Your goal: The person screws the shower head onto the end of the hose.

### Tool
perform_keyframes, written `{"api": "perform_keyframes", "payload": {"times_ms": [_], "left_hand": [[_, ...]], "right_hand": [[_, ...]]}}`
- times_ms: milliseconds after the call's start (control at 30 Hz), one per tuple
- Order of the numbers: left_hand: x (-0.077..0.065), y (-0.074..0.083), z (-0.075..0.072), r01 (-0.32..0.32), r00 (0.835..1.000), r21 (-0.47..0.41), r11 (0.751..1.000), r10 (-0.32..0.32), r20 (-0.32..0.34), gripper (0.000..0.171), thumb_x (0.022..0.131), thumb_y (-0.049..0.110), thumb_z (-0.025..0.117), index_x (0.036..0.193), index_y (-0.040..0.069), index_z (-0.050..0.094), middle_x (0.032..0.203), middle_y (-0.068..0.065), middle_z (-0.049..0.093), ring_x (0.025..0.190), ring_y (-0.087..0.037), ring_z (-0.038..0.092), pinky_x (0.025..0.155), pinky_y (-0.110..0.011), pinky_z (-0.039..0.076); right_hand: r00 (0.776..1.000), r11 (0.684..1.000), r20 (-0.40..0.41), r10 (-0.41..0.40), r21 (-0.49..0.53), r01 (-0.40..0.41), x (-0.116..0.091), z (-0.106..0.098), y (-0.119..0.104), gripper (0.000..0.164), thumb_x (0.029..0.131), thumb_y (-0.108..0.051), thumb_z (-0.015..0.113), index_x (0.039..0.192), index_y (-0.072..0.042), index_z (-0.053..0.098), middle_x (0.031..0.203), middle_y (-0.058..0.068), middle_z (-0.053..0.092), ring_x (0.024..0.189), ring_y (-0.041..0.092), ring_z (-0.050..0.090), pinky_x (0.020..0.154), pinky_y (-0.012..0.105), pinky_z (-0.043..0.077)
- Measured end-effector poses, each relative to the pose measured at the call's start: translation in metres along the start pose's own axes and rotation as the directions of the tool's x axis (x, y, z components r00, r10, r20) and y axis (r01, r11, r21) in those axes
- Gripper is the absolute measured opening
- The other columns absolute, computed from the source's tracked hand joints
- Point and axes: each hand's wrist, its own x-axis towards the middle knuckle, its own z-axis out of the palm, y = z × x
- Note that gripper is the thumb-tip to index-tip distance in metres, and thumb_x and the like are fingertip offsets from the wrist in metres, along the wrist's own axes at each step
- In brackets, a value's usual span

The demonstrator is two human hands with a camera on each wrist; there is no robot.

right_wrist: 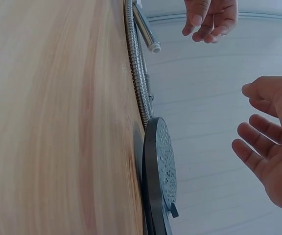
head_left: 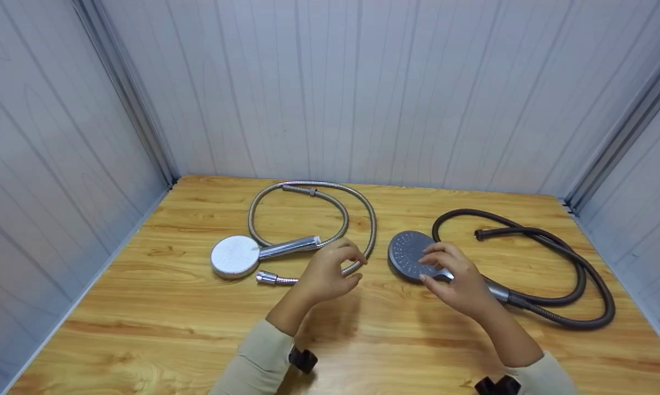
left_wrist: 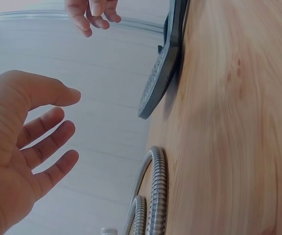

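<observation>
My left hand [head_left: 330, 271] hovers over the table with its fingers loosely bent and nothing in them. Beneath and beyond it lie a silver metal shower hose [head_left: 372, 219] and a chrome hand shower [head_left: 235, 256] with a white round face, its handle pointing right. The hose's chrome end fitting [head_left: 266, 277] lies left of the hand. My right hand [head_left: 461, 280], also holding nothing, is raised above a dark grey shower head [head_left: 409, 253] and overlaps its handle in the head view. In the right wrist view, a gap shows between those fingers and the shower head [right_wrist: 160, 166].
A black hose [head_left: 604, 296] joins the grey shower head's handle and loops across the right of the table, its loose end [head_left: 480, 235] toward the back. Pale panel walls [head_left: 330, 93] enclose the wooden table [head_left: 159, 323] at the back and both sides.
</observation>
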Motion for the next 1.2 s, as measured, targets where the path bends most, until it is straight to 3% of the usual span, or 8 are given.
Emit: {"api": "perform_keyframes", "payload": {"times_ms": [200,433,633,967,1200], "left_hand": [[-0.004,-0.004,-0.005,0.014,1.0,-0.011,1.0,-0.015,-0.019,0.018,0.077,0.002,0.076,0.092,0.011,0.069,0.094,0.0,0.062,0.089,-0.015,0.058,0.08,-0.029,0.049],[-0.01,-0.006,-0.013,0.023,0.999,-0.006,1.0,-0.023,-0.043,0.019,0.078,0.003,0.078,0.092,0.011,0.068,0.094,0.002,0.062,0.089,-0.014,0.056,0.079,-0.031,0.049],[-0.016,-0.01,-0.019,0.051,0.997,-0.018,0.999,-0.052,-0.049,0.022,0.077,0.003,0.079,0.092,0.013,0.067,0.094,0.001,0.061,0.089,-0.015,0.055,0.079,-0.033,0.049],[-0.025,-0.017,-0.033,0.103,0.992,-0.041,0.994,-0.105,-0.067,0.023,0.076,0.001,0.079,0.093,0.011,0.068,0.099,0.0,0.062,0.092,-0.016,0.058,0.08,-0.037,0.051],[-0.03,-0.025,-0.042,0.1,0.989,-0.113,0.989,-0.111,-0.096,0.023,0.074,-0.004,0.078,0.092,0.006,0.069,0.097,-0.002,0.063,0.092,-0.02,0.062,0.082,-0.038,0.054]], "right_hand": [[1.0,1.0,0.006,-0.018,0.0,0.018,0.001,0.005,-0.001,0.03,0.074,0.006,0.079,0.099,-0.009,0.068,0.11,0.014,0.06,0.087,0.018,0.06,0.072,0.026,0.052],[0.999,0.999,0.001,-0.044,0.005,0.044,0.005,0.01,-0.006,0.03,0.074,0.005,0.079,0.098,-0.009,0.068,0.109,0.013,0.06,0.087,0.015,0.06,0.069,0.035,0.054],[0.997,0.997,-0.01,-0.07,0.018,0.071,0.007,0.016,-0.008,0.031,0.074,0.006,0.079,0.098,-0.009,0.068,0.108,0.007,0.061,0.083,0.016,0.059,0.068,0.035,0.053],[0.999,0.997,-0.009,-0.05,0.051,0.051,0.009,0.026,-0.006,0.029,0.073,0.005,0.079,0.097,-0.008,0.069,0.107,0.004,0.06,0.08,0.024,0.06,0.068,0.035,0.053],[0.999,0.996,-0.001,-0.04,0.082,0.04,0.013,0.031,-0.009,0.028,0.075,0.005,0.079,0.097,-0.009,0.069,0.106,0.004,0.061,0.081,0.02,0.06,0.068,0.036,0.054]]}}
